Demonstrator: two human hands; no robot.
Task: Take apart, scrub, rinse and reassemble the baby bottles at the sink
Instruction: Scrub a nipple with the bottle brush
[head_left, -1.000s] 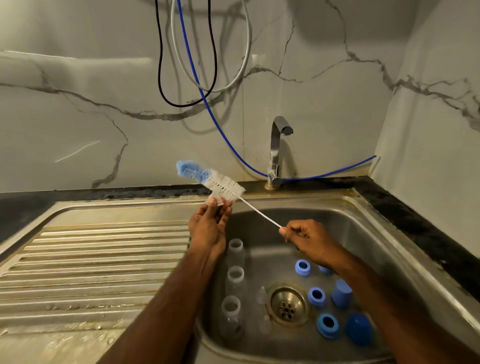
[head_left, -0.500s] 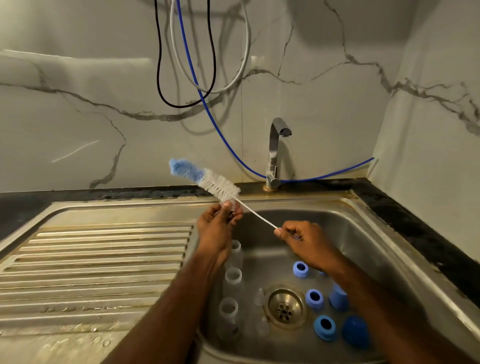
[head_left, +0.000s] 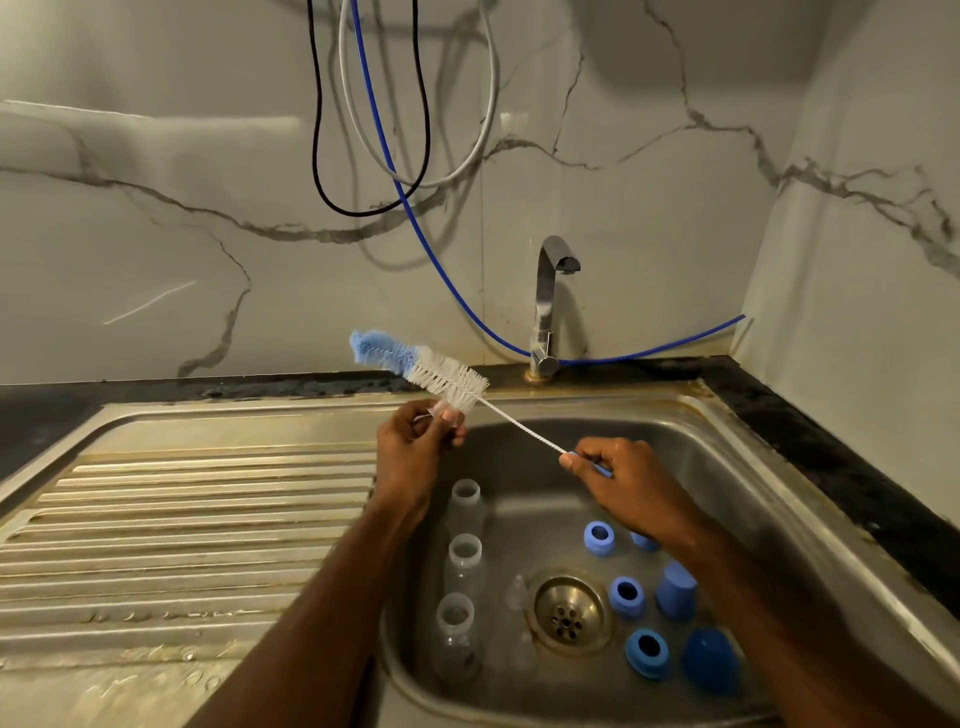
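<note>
My right hand (head_left: 631, 480) grips the handle end of a long bottle brush (head_left: 441, 373) with white bristles and a blue tip, held above the sink (head_left: 727, 441). My left hand (head_left: 415, 441) pinches a small clear teat (head_left: 444, 410) against the bristles. Three clear bottles (head_left: 465, 564) stand open in a row along the basin's left side. Blue screw rings (head_left: 626, 595) and blue caps (head_left: 675, 590) lie to the right of the drain (head_left: 569, 610). Two more clear teats (head_left: 515, 592) sit left of the drain.
A steel tap (head_left: 550, 306) stands at the back of the basin, spout shut off. The ribbed draining board (head_left: 182, 519) stretches to the left. Black, grey and blue hoses (head_left: 395, 156) hang on the marble wall. A dark counter edge (head_left: 831, 452) borders the right.
Both hands and the brush shifted slightly left and down, then settled. The left fingers have closed more tightly on the teat at the bristles.
</note>
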